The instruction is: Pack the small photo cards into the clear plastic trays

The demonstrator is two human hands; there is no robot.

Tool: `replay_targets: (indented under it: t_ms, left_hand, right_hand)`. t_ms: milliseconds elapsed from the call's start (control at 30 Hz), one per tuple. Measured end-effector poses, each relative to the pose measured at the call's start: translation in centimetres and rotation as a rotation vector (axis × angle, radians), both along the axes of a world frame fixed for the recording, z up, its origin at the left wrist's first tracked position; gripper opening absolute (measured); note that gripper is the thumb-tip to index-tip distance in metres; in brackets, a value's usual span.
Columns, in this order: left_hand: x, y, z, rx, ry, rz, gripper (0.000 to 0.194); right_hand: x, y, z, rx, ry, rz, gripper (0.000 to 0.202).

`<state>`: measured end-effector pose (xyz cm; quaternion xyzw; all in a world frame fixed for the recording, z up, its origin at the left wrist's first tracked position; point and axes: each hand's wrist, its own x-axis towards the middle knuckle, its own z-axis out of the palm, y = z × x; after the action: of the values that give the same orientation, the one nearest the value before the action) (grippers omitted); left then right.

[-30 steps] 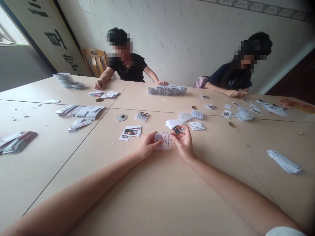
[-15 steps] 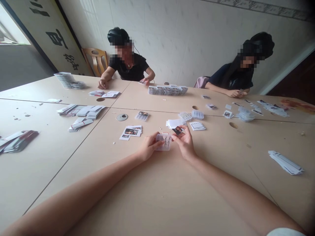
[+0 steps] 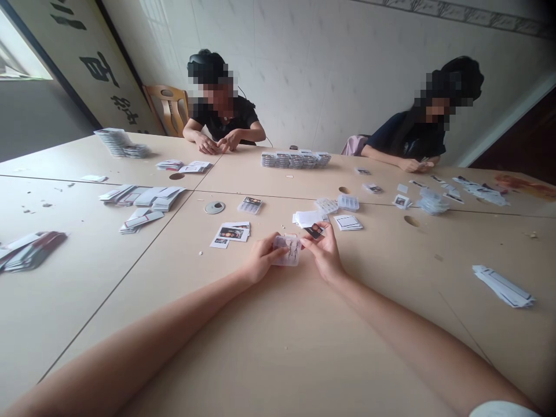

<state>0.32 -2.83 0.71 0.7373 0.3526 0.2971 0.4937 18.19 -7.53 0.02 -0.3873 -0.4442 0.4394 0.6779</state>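
Observation:
A clear plastic case with small dark pieces inside is gripped at its left side by my left hand, the thumb lying across it. My right hand pinches a small dark printed card, and its thumb and finger are at the case's right edge. Just beyond the right hand lie white cards and a square card with a dark border. To the left are printed picture cards and a clear case with a dark label.
Two people sit across the table. A row of packed cases stands near the far edge. Card stacks lie at the left, and white strips at the right. Clear cases are piled at the back right.
The person at the back left has brought both hands together at the table edge. My hands and the case have shifted very slightly left.

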Motion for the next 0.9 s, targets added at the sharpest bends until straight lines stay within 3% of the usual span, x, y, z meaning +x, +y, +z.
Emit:
replay_targets:
  t_ms: [233, 667, 900]
  left_hand:
    - [0.0, 0.1, 0.0, -0.029, -0.023, -0.004, 0.028]
    - [-0.1, -0.1, 0.4, -0.014, -0.019, -0.011, 0.024]
    - [-0.1, 0.0, 0.1, -0.018, -0.01, -0.006, 0.026]
  right_hand:
    - [-0.2, -0.1, 0.4, -0.02, 0.021, 0.024, 0.046]
    - [0.7, 0.6, -0.7, -0.027, 0.043, 0.122, 0.049]
    - [0.4, 0.3, -0.5, -0.042, 0.027, 0.056, 0.049]
